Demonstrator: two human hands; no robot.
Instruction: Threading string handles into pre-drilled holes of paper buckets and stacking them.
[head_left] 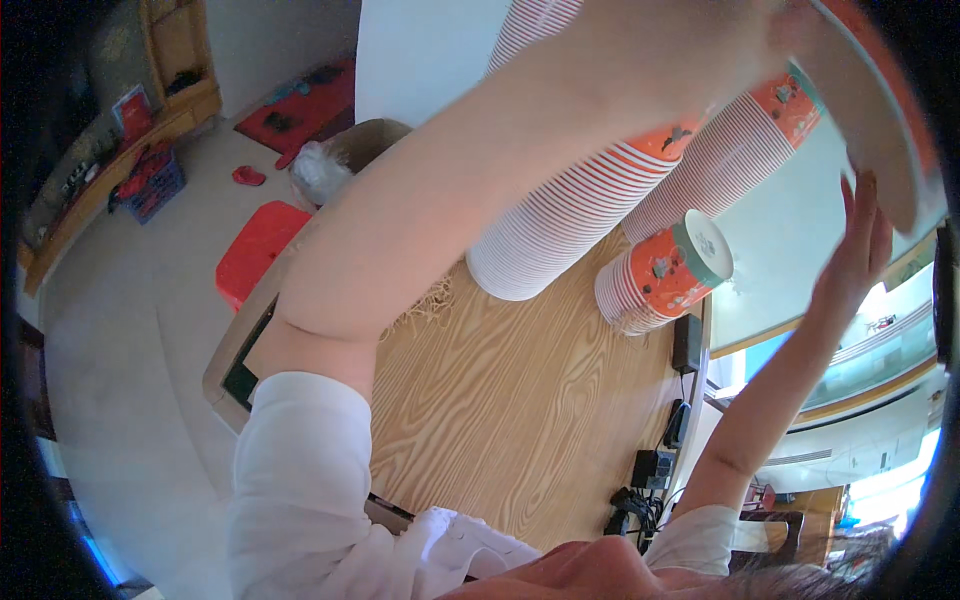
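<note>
My left arm reaches across the view to the upper right, where my left hand [745,45] is at a white and orange-red paper tub [880,110] held up close. Its fingers are largely hidden, but it appears to grip the tub. Below, my right hand [862,235] touches the tub's lower edge with fingers stretched out. Under my left arm leans a tall nested stack of white-rimmed paper tubs [570,220]. A second long stack [725,155] lies behind it. A short stack [665,275], orange with a green band, rests bottom-up on the wooden table [490,410].
Tangled pale string or shreds [425,308] lie by the table's left side. Black adapters and cables [652,470] line the right edge. On the floor at left are a red stool [260,250], a bin with a plastic bag [322,172] and a blue basket [155,190].
</note>
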